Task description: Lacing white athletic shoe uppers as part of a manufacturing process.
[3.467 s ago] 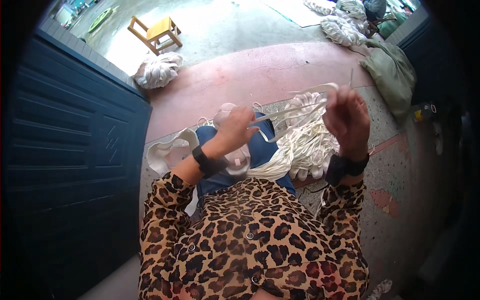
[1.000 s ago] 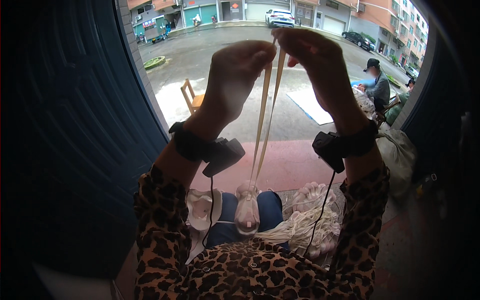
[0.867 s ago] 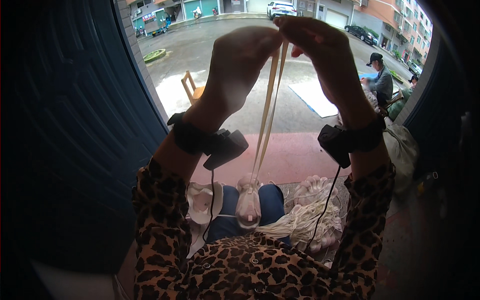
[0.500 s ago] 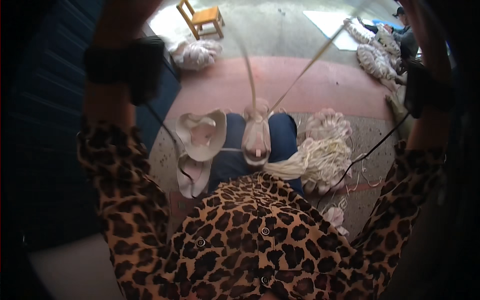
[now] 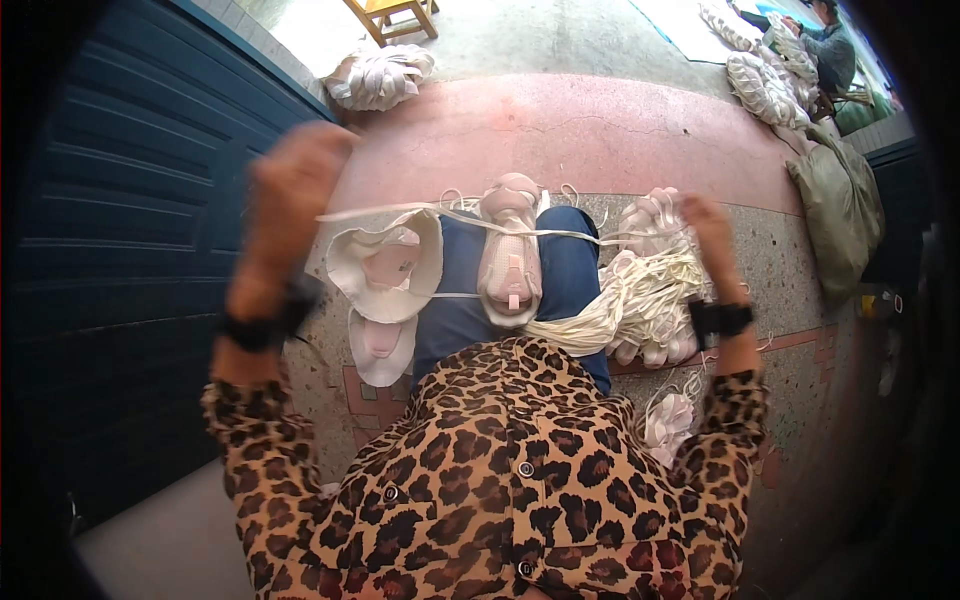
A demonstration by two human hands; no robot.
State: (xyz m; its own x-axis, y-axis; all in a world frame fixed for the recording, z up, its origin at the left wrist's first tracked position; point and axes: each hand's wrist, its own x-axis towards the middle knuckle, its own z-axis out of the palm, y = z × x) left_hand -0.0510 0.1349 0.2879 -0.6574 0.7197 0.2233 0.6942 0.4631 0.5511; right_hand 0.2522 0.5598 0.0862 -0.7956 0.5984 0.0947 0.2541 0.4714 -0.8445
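Between my knees rests a pale pink and white shoe upper (image 5: pixel 513 262), toe pointing away from me. A long cream shoelace (image 5: pixel 385 211) runs through it and stretches out to both sides. My left hand (image 5: pixel 300 180), blurred by motion, is closed on one end, raised beside the blue door. On the other side my right hand (image 5: pixel 709 225) is closed on the other end, above a pile of uppers; its fingertips are partly smeared. A bundle of loose cream laces (image 5: pixel 640 305) lies across my right thigh and over that pile.
Two white-lined uppers (image 5: pixel 384 265) lie by my left leg. Beyond are a white bundle (image 5: pixel 380 77) and a wooden chair (image 5: pixel 393 14). At the far right, a seated person (image 5: pixel 832 55) is beside more bundles (image 5: pixel 760 88), with a grey-green sack (image 5: pixel 838 215) nearer.
Both hands have come down from high overhead and out to the sides. The laces, upright and taut before, now lie low across the shoe upper. The view has tilted slightly downward.
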